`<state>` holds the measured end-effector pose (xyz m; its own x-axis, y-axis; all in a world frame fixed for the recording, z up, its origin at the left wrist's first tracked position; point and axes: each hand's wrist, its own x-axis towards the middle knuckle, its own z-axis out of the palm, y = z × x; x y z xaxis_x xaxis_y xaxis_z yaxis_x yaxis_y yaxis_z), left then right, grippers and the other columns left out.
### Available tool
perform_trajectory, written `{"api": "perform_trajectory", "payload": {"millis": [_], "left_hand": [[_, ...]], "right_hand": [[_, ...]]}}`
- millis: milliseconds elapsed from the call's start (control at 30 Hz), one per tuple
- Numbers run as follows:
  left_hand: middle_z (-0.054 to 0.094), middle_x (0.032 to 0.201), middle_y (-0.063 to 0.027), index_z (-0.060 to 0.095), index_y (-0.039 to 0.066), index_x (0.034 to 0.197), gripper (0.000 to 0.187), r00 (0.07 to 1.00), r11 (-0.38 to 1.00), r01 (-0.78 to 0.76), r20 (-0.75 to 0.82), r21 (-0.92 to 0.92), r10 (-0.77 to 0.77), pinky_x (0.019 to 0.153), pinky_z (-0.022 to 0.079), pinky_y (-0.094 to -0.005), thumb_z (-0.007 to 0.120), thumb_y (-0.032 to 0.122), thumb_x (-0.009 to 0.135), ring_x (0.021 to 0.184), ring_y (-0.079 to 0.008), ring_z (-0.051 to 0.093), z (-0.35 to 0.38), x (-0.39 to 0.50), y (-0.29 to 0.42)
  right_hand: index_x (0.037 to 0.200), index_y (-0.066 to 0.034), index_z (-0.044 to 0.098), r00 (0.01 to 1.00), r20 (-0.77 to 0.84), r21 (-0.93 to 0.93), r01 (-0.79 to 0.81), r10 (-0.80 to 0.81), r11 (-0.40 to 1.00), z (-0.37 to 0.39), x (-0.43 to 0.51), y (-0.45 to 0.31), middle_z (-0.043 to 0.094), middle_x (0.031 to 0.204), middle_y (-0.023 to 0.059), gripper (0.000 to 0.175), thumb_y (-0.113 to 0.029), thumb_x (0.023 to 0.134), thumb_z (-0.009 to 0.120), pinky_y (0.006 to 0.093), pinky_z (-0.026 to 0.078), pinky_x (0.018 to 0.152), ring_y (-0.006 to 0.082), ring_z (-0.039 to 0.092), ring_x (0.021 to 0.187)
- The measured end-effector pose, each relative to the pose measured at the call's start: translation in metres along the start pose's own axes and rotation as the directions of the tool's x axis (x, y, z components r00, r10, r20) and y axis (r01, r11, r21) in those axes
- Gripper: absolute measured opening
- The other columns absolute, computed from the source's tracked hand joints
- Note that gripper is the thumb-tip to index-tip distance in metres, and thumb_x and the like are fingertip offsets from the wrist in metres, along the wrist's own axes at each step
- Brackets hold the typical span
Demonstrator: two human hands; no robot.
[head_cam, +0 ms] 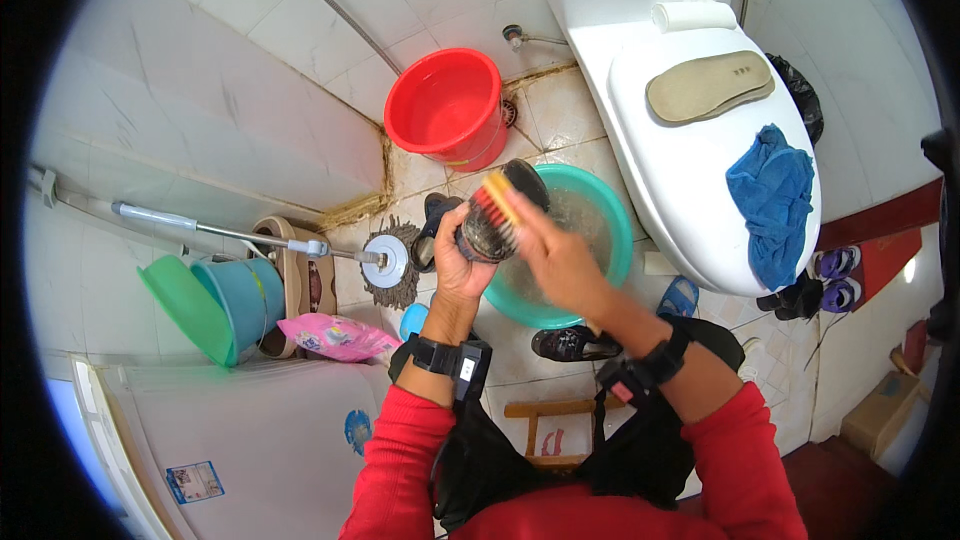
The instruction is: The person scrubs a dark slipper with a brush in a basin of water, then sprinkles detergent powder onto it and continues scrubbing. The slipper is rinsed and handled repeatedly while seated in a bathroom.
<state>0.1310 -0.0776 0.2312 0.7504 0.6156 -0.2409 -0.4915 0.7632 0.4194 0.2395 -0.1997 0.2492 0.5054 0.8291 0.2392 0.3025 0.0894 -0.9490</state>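
My left hand (459, 262) grips a dark shoe (529, 184) by its lower end, above the left rim of a teal basin (624, 217) with murky water. In my right hand (555, 262) is a scrubbing brush (496, 199) with a yellowish back and red and pale bristles, which lie against the shoe; the hand is blurred. Another dark wet shoe (574, 343) rests on the tiles just below the basin. Two beige insoles (709, 86) lie on the closed toilet lid, above a crumpled blue cloth (772, 202).
A red bucket (442, 109) stands beyond the basin, near a floor drain (509, 113). To the left are a mop (386, 261), a blue bucket (251, 300), a green basin (184, 307) and a pink bag (337, 337). The white toilet (645, 187) stands at the right; a wooden stool (559, 409) is between my legs.
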Motion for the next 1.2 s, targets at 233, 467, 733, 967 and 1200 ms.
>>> {"api": "perform_trajectory", "payload": {"millis": [233, 467, 733, 967, 1200], "left_hand": [[0.062, 0.119, -0.0171, 0.050, -0.006, 0.126, 0.054, 0.987, 0.986, 0.135, 0.069, 0.099, -0.142, 0.100, 0.043, -0.0388, 0.054, 0.024, 0.082, 0.107, -0.0287, 0.060, -0.009, 0.003, 0.003], [0.058, 0.124, -0.0196, 0.044, -0.007, 0.132, 0.057, 0.958, 0.962, 0.239, 0.130, 0.135, -0.256, 0.097, 0.046, -0.0389, 0.055, 0.024, 0.084, 0.109, -0.0278, 0.060, -0.005, -0.005, 0.011], [0.060, 0.121, -0.0112, 0.052, 0.001, 0.126, 0.037, 0.965, 0.956, 0.263, -0.020, 0.132, -0.263, 0.093, 0.049, -0.0388, 0.053, 0.023, 0.096, 0.107, -0.0220, 0.061, -0.014, 0.007, 0.011], [0.061, 0.098, -0.0096, 0.055, 0.002, 0.108, 0.026, 0.890, 0.998, -0.005, -0.454, 0.065, 0.034, 0.079, 0.054, -0.0406, 0.053, 0.025, 0.097, 0.087, -0.0238, 0.063, -0.034, 0.029, 0.006], [0.061, 0.104, -0.0119, 0.053, 0.002, 0.114, 0.031, 0.844, 0.982, 0.087, -0.536, 0.165, 0.015, 0.079, 0.053, -0.0399, 0.048, 0.028, 0.098, 0.089, -0.0229, 0.063, -0.032, 0.032, -0.010]], "right_hand": [[0.143, -0.0207, 0.039, 0.964, -0.078, 0.014, -0.256, 0.256, 0.967, -0.003, 0.015, 0.034, 0.064, 0.092, 0.0196, 0.047, -0.035, 0.099, 0.044, 0.0415, 0.051, 0.062, 0.0318, 0.064, 0.068], [0.124, -0.0244, 0.042, 0.699, 0.072, 0.746, -0.511, 0.711, 0.427, 0.003, 0.028, 0.041, 0.039, 0.073, -0.0036, 0.046, -0.029, 0.087, 0.068, 0.0159, 0.030, 0.039, 0.0045, 0.035, 0.049], [0.148, -0.0197, 0.028, 0.839, -0.102, 0.139, -0.520, 0.535, 0.843, 0.008, 0.030, 0.051, 0.054, 0.089, 0.0001, 0.064, -0.029, 0.093, 0.059, 0.0210, 0.042, 0.054, 0.0074, 0.048, 0.064], [0.141, -0.0189, 0.042, 0.996, -0.004, -0.191, -0.094, 0.095, 0.977, 0.021, 0.002, 0.019, 0.063, 0.084, 0.0170, 0.045, -0.030, 0.097, 0.048, 0.0407, 0.050, 0.063, 0.0302, 0.063, 0.071], [0.141, -0.0296, 0.040, 0.992, 0.080, -0.478, -0.044, 0.094, 0.877, 0.032, -0.002, 0.025, 0.059, 0.074, 0.0174, 0.049, -0.035, 0.094, 0.052, 0.0491, 0.049, 0.059, 0.0382, 0.060, 0.065]]}}
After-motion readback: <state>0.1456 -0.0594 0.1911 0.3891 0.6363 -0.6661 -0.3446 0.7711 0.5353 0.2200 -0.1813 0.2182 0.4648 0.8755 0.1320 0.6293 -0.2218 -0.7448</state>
